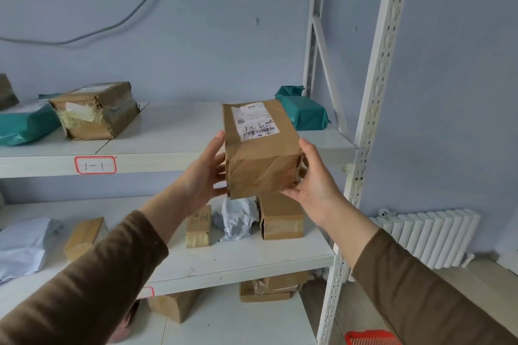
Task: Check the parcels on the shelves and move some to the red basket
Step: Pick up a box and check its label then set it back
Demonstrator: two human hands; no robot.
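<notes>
While both arms reach forward, left hand (203,173) and right hand (314,179) clasp the brown parcel (260,148).

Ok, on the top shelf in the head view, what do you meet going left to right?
Teal mailer bag → torn brown carton → brown parcel with a label, gripped by both hands, left and right, in front of the shelf → second teal bag by the white upright.
</notes>
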